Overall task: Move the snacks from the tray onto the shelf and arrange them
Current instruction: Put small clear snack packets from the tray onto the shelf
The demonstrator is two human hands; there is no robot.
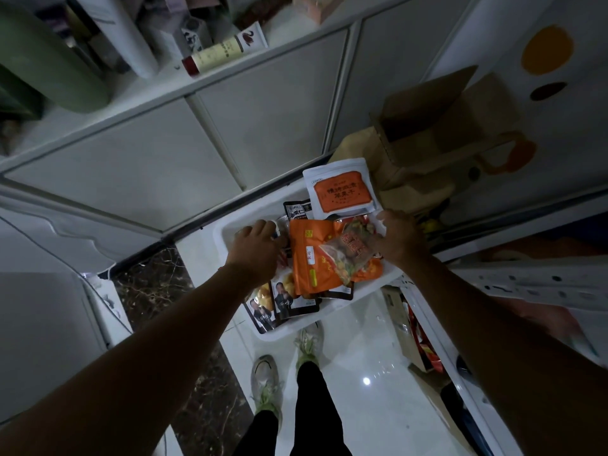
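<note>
While right hand [398,240] grips clear snack bag [345,255], left hand [258,246] curled, grasp unclear.

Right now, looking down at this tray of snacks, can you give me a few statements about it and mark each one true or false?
1. The left hand and the right hand are both down at the white tray. True.
2. The clear bag of mixed snacks lies under the orange bag. False: it lies on top of it.
3. The white pouch with an orange label sits at the tray's far end. True.
4. The tray holds a single packet. False: it holds several, among them dark packets at the near end.
</note>
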